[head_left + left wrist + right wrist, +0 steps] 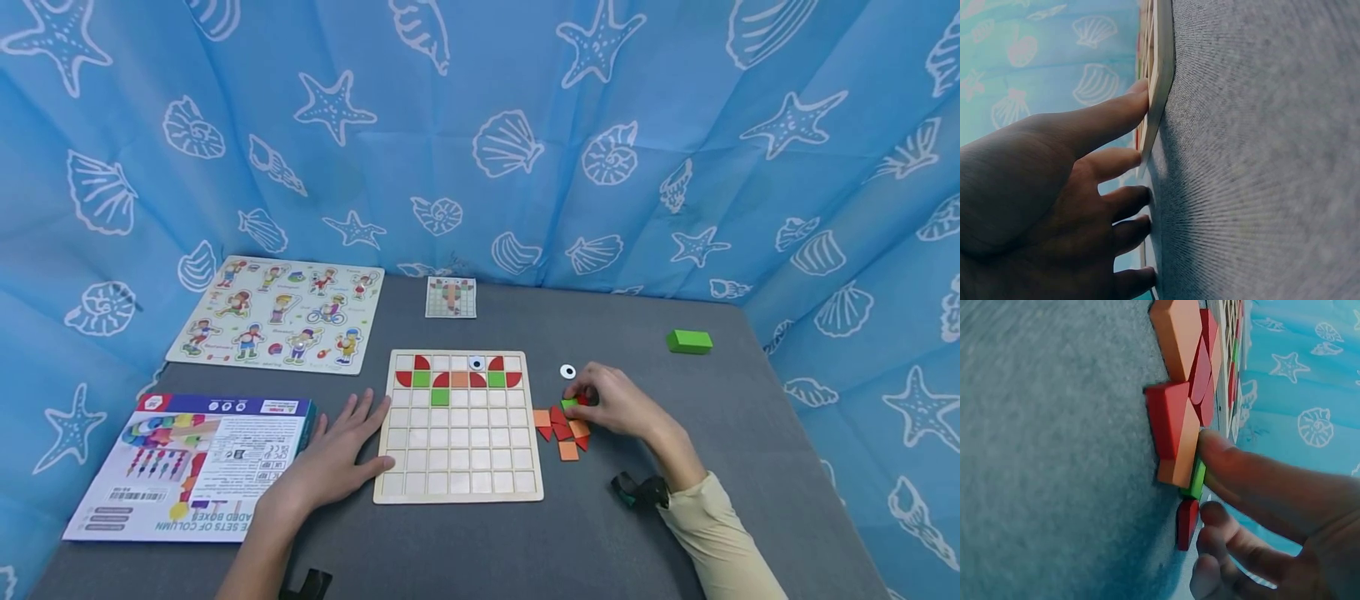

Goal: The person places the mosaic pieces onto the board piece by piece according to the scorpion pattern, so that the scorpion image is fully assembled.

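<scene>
A wooden grid board [459,437] lies on the table, with red quarter-round, green and orange tiles and an eye piece [476,363] in its upper rows. My left hand [333,454] is spread at the board's left side; its thumb [1129,103] touches the board's edge. To the right of the board, my right hand [618,400] pinches a green square tile [1195,479] between thumb and fingers at table level. A red tile [1187,524] lies right by those fingertips. Beside them is a cluster of red and orange tiles [568,451].
Behind the board stands a small pattern card [451,298]. A loose eye piece [567,372] lies above the right hand. At the left are a sports picture puzzle [258,325] and a toy box [172,467]. A green block [690,342] sits far right.
</scene>
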A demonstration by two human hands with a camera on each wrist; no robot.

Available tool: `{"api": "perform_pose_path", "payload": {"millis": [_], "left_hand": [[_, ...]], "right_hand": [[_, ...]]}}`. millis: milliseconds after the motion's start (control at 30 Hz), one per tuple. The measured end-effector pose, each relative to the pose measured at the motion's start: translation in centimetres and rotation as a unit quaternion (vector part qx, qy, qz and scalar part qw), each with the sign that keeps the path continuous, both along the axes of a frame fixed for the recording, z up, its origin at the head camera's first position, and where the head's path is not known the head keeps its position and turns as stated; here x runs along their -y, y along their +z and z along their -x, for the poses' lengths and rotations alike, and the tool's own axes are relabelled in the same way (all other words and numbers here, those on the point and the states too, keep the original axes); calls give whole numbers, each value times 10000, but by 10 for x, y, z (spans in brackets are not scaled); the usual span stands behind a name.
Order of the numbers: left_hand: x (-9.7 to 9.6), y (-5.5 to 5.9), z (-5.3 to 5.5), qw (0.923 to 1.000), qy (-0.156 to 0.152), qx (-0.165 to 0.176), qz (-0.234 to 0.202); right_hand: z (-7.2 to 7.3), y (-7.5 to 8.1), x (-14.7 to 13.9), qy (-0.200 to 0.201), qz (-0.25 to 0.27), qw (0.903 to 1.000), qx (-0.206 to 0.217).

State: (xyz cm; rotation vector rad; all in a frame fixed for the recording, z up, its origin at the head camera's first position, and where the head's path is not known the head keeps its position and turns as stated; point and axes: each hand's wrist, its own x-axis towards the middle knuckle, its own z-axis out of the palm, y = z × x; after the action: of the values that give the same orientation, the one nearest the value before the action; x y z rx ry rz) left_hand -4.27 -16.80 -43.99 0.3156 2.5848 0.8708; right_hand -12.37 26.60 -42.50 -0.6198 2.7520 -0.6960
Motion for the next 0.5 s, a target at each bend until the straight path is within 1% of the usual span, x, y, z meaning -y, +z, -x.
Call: {"api": "perform_pose_path", "payload": {"millis": [133, 300, 400, 500], "left_hand": [[-1, 0, 0, 10000, -6, 12, 49], [-1, 1, -1, 10000, -3, -21, 93], [-1, 1, -1, 9999, -4, -38, 102], [-1, 1, -1, 10000, 7, -19, 91]], "right_hand": [[0, 0, -3, 154, -28, 9999, 37], [2, 0, -3, 151, 35, 9999, 69], [2, 1, -4, 109, 203, 9994, 244], [1, 2, -7, 117, 562, 9971, 494]]}}
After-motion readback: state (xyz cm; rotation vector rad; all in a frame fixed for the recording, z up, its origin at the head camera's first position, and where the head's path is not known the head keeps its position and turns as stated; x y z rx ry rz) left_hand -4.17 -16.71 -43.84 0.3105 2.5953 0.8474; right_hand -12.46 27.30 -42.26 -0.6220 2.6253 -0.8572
